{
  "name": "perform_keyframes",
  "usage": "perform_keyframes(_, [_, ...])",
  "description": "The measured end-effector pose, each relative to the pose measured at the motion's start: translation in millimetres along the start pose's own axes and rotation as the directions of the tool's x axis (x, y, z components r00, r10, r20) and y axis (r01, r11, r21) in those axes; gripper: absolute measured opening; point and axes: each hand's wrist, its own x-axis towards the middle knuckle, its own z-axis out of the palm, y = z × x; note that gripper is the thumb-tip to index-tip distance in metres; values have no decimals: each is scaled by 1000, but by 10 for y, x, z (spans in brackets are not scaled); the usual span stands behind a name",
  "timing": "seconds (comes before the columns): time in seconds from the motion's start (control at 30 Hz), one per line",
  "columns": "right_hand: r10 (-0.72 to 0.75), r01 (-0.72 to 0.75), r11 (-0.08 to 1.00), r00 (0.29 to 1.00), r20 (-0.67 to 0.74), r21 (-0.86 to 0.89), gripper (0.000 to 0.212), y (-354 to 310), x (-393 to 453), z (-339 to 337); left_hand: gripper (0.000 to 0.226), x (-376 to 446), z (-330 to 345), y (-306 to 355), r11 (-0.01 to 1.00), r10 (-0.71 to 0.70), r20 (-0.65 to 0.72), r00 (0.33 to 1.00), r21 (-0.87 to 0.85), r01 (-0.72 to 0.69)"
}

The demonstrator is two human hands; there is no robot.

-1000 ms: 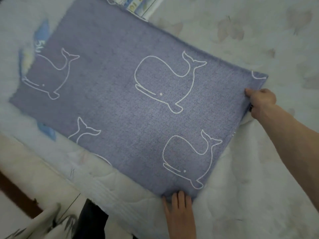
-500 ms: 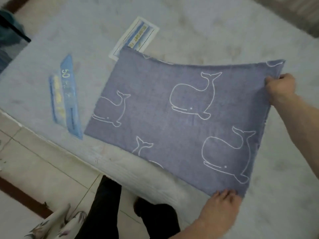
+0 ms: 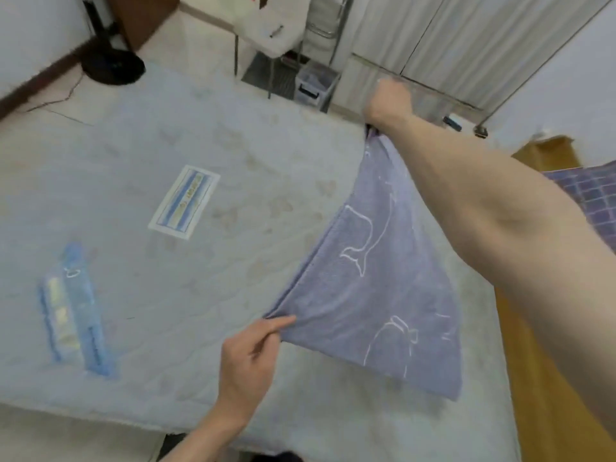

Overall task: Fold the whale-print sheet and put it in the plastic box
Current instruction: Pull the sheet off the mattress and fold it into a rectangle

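Head view, whale-print sheet [image 3: 376, 288] stretched between left hand [image 3: 248, 358], right hand [image 3: 388, 103]

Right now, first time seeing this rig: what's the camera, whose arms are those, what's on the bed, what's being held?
There is no robot here. A person wears one wide-angle camera on the head, looking forward and down, so the arms are their own. The surface is a bare quilted mattress with a printed label and a blue tag on it. The left hand pinches one corner of the folded whale-print sheet. The right hand, arm stretched out, grips the far corner, so the sheet hangs lifted between them. A clear plastic box stands on the floor beyond the bed; whether it is the target box, I cannot tell.
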Motion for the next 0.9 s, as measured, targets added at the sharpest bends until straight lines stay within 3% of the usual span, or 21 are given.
perform_keyframes(0.17, [30, -37, 995, 996, 79, 88, 39, -1207, 35, 943, 65, -38, -923, -939, 926, -378, -167, 911, -69, 372])
perform_keyframes(0.3, [4, -21, 995, 985, 173, 95, 49, -2188, 15, 2102, 46, 65, -1553, -1697, 839, -544, -245, 803, -138, 526])
perform_keyframes(0.37, [6, -33, 992, 978, 209, 122, 43, -2652, 22, 2768, 39, 185, -1897, -2176, 795, -601, -326, 730, -148, 588])
perform_keyframes(0.43, [10, -56, 984, 965, 261, 168, 41, -3097, 22, 3414, 36, 268, -2263, -2666, 768, -626, -381, 681, -151, 622])
perform_keyframes(0.6, [2, -86, 969, 941, 338, 234, 40, -4102, 83, 5095, 28, 595, -3222, -3980, 755, -574, -499, 650, -15, 655])
perform_keyframes(0.77, [-50, -107, 933, 907, 418, 344, 30, -4570, 171, 6056, 30, 1041, -3959, -5019, 740, -549, -551, 629, 29, 672])
perform_keyframes(0.9, [33, -238, 850, 914, 404, 470, 27, -4774, 244, 6591, 28, 1286, -4240, -5636, 679, -590, -544, 597, 66, 731])
